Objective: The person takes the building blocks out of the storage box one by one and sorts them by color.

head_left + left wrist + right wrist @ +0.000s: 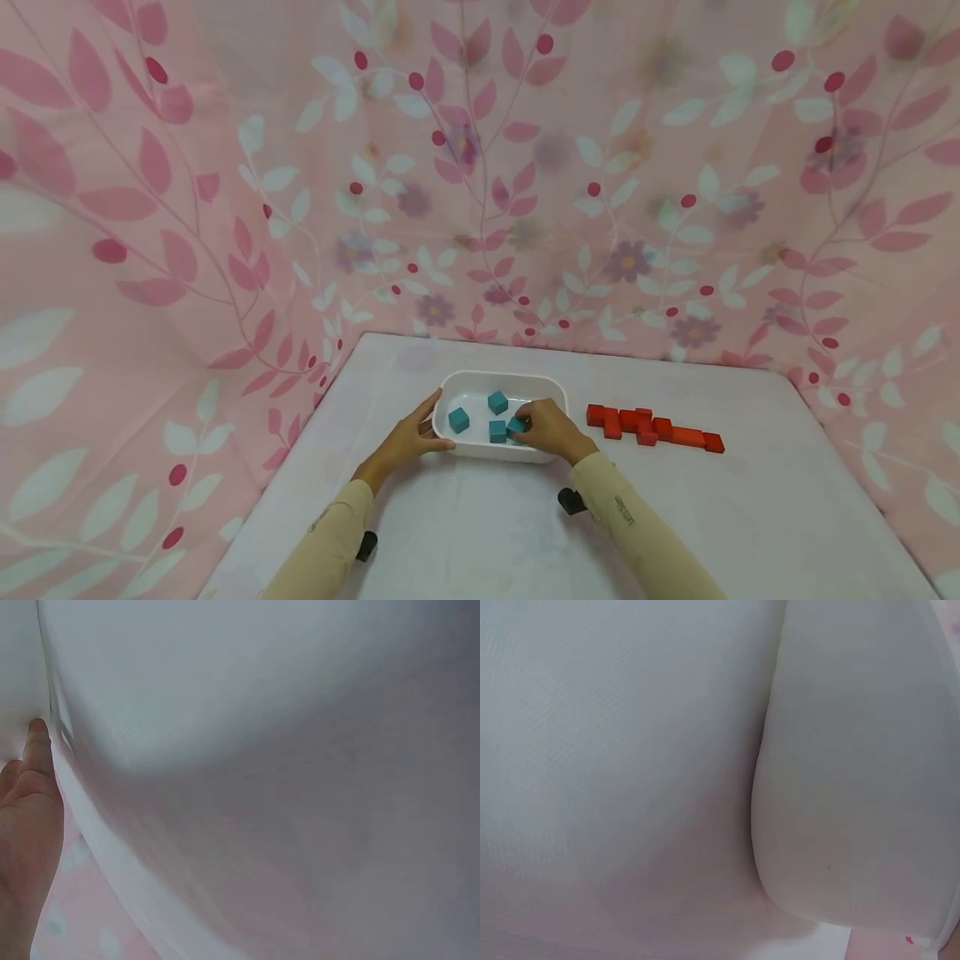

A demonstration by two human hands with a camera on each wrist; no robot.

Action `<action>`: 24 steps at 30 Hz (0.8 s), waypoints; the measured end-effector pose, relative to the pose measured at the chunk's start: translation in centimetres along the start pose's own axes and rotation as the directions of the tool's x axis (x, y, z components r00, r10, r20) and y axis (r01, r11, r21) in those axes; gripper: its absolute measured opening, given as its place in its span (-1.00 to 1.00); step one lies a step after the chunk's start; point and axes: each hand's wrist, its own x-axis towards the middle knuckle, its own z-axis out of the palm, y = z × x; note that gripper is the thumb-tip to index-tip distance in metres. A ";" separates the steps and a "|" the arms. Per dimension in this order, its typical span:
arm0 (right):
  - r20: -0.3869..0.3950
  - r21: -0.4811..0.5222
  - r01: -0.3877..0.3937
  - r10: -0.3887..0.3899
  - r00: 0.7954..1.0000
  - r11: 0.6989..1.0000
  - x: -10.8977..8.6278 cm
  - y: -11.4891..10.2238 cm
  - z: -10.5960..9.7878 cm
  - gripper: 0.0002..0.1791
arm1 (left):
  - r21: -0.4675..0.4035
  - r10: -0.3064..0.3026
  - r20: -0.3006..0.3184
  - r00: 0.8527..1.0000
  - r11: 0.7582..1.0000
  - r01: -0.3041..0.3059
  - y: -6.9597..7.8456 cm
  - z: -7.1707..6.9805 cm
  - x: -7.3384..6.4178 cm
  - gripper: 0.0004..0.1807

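Note:
A white oval-cornered tray (pixel 501 452) stands on the white-covered table, with several teal cubes inside. My left hand (pixel 408 437) rests against its left end, thumb at the front wall and straight fingers along the end. In the left wrist view, a fingertip of the left hand (pixel 30 817) touches the tray wall (pixel 22 667). Over the tray's right part, my right hand (pixel 551 429) pinches a teal cube (pixel 515 426), partly hidden by the fingers. Another teal cube (pixel 497 431) sits close beside it. Farther off are a back cube (pixel 498 402) and a left cube (pixel 459 420).
Right of the tray, several red blocks (pixel 660 427) lie joined or touching in an uneven row on the table (pixel 480 533). Pink leaf-patterned cloth (pixel 487 208) rises behind and at both sides. The tray's outer wall (pixel 855 765) fills much of the right wrist view.

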 end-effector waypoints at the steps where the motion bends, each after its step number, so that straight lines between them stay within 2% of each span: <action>1: 0.001 -0.002 -0.002 0.002 1.000 1.000 0.0 0.0 0.0 -0.60 | 0.001 0.000 -0.002 1.000 1.000 0.000 0.0 0.0 0.0 0.22; 5: -0.003 -0.013 -0.008 0.008 1.000 1.000 0.2 0.0 0.0 -0.61 | -0.014 -0.026 -0.001 1.000 1.000 0.026 0.3 0.0 0.0 0.24; 11: -0.019 -0.022 -0.023 0.023 1.000 0.999 0.1 0.0 0.1 -0.61 | -0.014 -0.021 0.007 1.000 1.000 0.021 0.2 0.0 0.0 0.25; 16: -0.044 0.017 -0.041 0.041 0.998 0.999 -0.3 0.0 0.2 -0.60 | -0.019 -0.020 0.009 1.000 1.000 0.020 0.1 0.2 0.0 0.21; 21: -0.128 0.049 -0.005 0.011 0.992 0.999 -0.9 -0.1 0.1 -0.57 | -0.028 -0.020 0.004 1.000 0.999 0.020 0.5 0.2 -0.2 0.20; 24: -0.208 0.045 0.030 -0.020 0.978 0.999 -1.3 -0.3 -0.2 -0.56 | -0.020 -0.022 0.000 1.000 1.000 0.022 0.2 0.0 -0.1 0.22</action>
